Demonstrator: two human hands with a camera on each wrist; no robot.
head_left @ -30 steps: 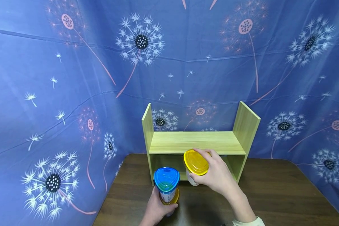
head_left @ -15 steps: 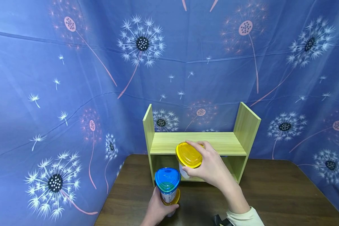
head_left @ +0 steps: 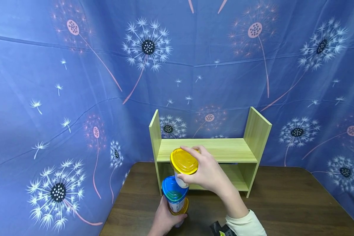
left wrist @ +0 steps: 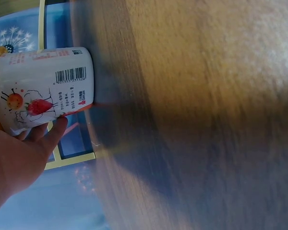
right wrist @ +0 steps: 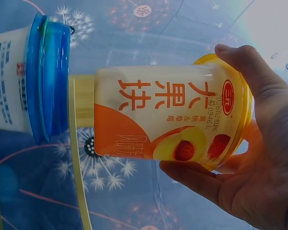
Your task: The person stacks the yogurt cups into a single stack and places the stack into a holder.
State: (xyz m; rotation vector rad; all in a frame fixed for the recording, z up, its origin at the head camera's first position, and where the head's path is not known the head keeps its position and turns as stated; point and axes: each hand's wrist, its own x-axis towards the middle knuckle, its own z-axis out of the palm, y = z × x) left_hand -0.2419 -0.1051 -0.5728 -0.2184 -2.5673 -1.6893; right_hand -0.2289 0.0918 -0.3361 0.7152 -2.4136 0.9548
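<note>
My right hand [head_left: 207, 168] holds a white and orange yogurt cup with a yellow lid [head_left: 183, 161], fingers and thumb around its lid end. Its base is over a blue-lidded yogurt cup [head_left: 175, 189]; the right wrist view shows a small gap between the base and the blue lid [right wrist: 50, 79]. Under the blue-lidded cup is another yellow-lidded yogurt cup [head_left: 185, 206], gripped by my left hand [head_left: 164, 218]. In the left wrist view this lower cup [left wrist: 43, 86] shows a barcode and a strawberry picture, with fingers at its side.
A pale wooden two-level shelf [head_left: 206, 149] with raised side panels stands at the back of the brown table [head_left: 283, 200]. Blue dandelion-print cloth [head_left: 194, 78] hangs behind and to the left. A black device [head_left: 221, 229] is at the right wrist.
My right hand has moved left with its yellow-lidded cup, from in front of the shelf's middle to above the blue-lidded cup. The left hand and its two cups have stayed nearly still.
</note>
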